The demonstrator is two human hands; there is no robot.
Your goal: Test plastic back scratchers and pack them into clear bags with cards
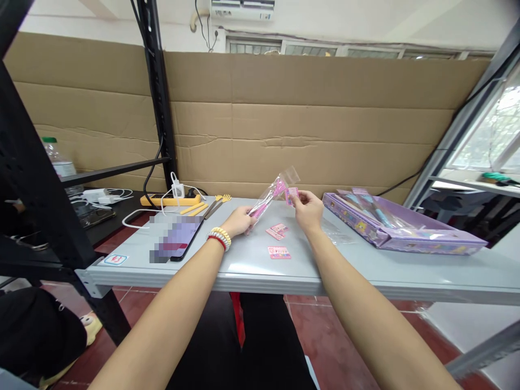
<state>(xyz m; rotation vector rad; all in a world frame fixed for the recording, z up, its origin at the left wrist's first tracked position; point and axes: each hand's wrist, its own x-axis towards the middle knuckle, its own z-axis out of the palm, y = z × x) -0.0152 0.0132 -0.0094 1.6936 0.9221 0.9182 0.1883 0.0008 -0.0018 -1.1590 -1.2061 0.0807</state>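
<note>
My left hand (pixel 239 220) is closed round the lower end of a clear plastic sleeve (pixel 289 175) with a slim pink pen-like item (pixel 268 200) inside. The sleeve tilts up to the right above the table. Between the thumb and fingers of my right hand (pixel 307 210) is a small pink printed card (pixel 291 196), close to the sleeve's upper end; whether the two touch I cannot tell. Below the hands, a few similar pink cards (pixel 277 231) lie overlapping, and another pink card (pixel 279 253) rests nearer the table's front edge.
A purple box (pixel 430 241) with wrapped pens stands at the right, beside a flat clear wrapper (pixel 337 234). To the left lie a phone (pixel 179 238), yellow-handled forks (pixel 213 206) and a yellow power strip (pixel 162 201) with white cables. Cardboard (pixel 309 124) closes off the back.
</note>
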